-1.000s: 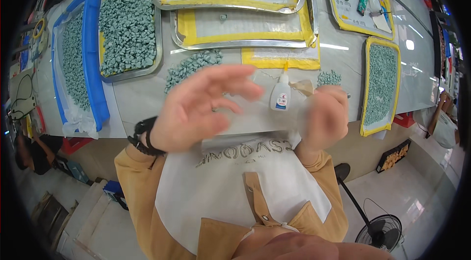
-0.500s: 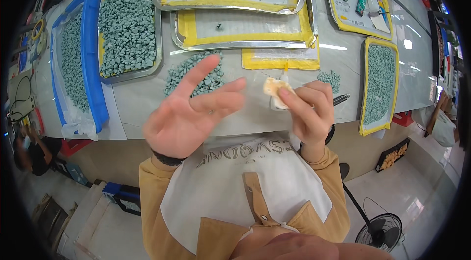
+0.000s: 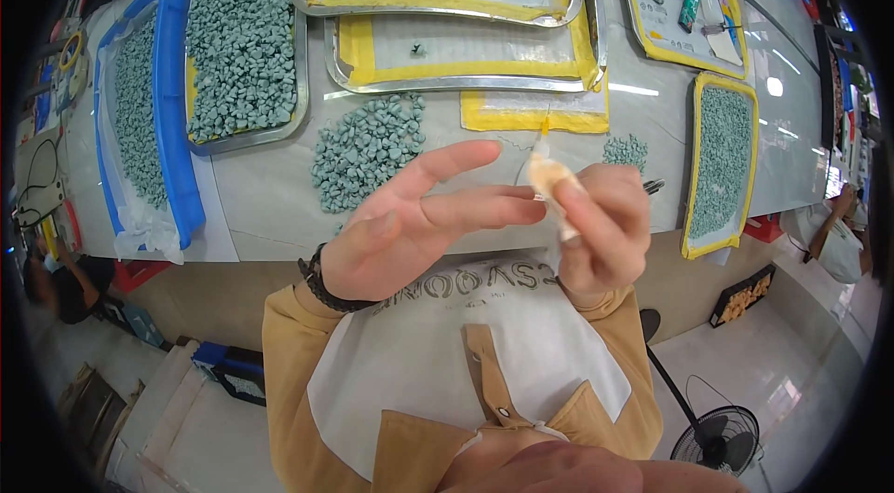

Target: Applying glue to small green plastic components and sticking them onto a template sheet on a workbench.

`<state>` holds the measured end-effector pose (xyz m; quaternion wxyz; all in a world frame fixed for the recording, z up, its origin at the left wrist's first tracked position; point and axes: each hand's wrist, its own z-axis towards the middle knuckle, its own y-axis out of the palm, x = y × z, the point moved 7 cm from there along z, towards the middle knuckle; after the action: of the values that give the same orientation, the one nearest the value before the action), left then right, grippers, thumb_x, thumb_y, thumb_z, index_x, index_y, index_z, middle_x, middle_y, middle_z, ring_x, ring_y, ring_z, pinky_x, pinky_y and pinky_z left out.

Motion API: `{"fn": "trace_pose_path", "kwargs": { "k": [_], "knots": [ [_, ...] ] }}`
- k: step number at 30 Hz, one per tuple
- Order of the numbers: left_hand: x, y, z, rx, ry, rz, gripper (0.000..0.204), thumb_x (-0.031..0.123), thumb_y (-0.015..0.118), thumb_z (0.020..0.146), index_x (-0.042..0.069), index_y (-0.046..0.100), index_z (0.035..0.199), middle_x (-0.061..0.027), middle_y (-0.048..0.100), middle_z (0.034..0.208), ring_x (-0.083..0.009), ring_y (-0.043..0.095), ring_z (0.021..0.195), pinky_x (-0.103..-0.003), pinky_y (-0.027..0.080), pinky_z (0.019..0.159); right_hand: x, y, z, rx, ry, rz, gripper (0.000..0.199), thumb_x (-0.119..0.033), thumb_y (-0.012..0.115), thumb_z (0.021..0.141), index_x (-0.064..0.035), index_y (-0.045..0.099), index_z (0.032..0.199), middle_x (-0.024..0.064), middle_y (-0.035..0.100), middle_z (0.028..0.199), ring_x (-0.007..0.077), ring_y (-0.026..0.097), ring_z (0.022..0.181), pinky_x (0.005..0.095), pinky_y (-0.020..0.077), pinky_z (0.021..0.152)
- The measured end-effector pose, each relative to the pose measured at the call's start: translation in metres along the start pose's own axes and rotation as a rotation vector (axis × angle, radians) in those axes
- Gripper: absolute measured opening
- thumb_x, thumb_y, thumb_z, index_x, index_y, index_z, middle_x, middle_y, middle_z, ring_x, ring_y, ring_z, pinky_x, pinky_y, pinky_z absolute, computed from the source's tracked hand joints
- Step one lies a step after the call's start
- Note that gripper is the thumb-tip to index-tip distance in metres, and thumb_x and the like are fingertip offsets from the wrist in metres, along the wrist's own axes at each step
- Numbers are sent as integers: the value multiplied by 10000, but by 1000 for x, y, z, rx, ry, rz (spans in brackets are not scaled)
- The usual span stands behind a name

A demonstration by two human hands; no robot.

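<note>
My right hand (image 3: 610,228) pinches a crumpled, yellow-stained white wad (image 3: 549,178), cloth or tissue, between thumb and fingers. My left hand (image 3: 400,223) is open beside it, fingers stretched toward the wad; whether the fingertips touch it I cannot tell. Just beyond the wad a thin needle-tipped nozzle (image 3: 544,132), yellow and white, points away from me, its lower part hidden. A loose pile of grey-green stones (image 3: 368,148) lies beyond my left hand. Past my right hand is a smaller heap of tiny green stones (image 3: 626,151).
A blue bin (image 3: 177,121) and a metal tray (image 3: 301,111) of green stones stand at left. Stacked trays (image 3: 456,83) edged in yellow tape fill the far middle. At right are a yellow-edged tray (image 3: 694,167) of small stones and another tray (image 3: 652,46) with tools. A black pen-like stick (image 3: 654,187) shows behind my right hand.
My left hand has moved right and lowered, its fingers now close to the wad. My right hand has shifted slightly right and turned the wad, keeping its pinch.
</note>
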<state>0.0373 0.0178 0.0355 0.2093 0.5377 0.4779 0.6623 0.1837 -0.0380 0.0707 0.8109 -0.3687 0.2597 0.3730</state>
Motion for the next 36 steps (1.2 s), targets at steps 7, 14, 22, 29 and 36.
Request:
{"fn": "trace_pose_path", "kwargs": {
  "k": [7,14,22,29,36],
  "knots": [
    [16,-17,-24,171,334,189,686,356,546,926,22,231,1436,-275,520,1288,-352,455,1259,-485,288,1067,26,-16,-8,-102,-7,-277,446,43,675,613,-49,724,1047,51,587,850,216,501,715,318,419,621],
    [43,-58,-81,627,469,401,268,-66,631,805,3,514,1036,-117,624,867,-168,608,716,-292,517,615,125,-99,-16,-101,372,-986,356,-186,664,879,-44,637,1205,138,609,1138,289,567,1055,372,428,929],
    [57,-63,-105,863,572,751,265,-112,637,797,-7,517,1009,-123,656,831,-136,626,667,-242,544,643,93,-58,-15,-68,296,-674,367,-99,663,855,-45,623,1216,150,585,1226,303,539,1125,391,414,956],
    [59,-57,-134,917,617,871,222,-84,657,805,-15,556,989,-71,637,766,-93,607,621,-244,524,569,71,-40,-18,-96,235,-494,339,-20,663,826,-16,644,1164,148,624,1162,281,583,1071,360,458,900],
    [21,-50,-137,833,18,1867,273,39,750,753,56,653,1007,-82,596,897,-205,614,696,-272,498,550,64,-68,-34,-90,419,-441,347,-21,664,799,6,645,1144,107,649,850,229,592,807,320,458,724]
  ]
}}
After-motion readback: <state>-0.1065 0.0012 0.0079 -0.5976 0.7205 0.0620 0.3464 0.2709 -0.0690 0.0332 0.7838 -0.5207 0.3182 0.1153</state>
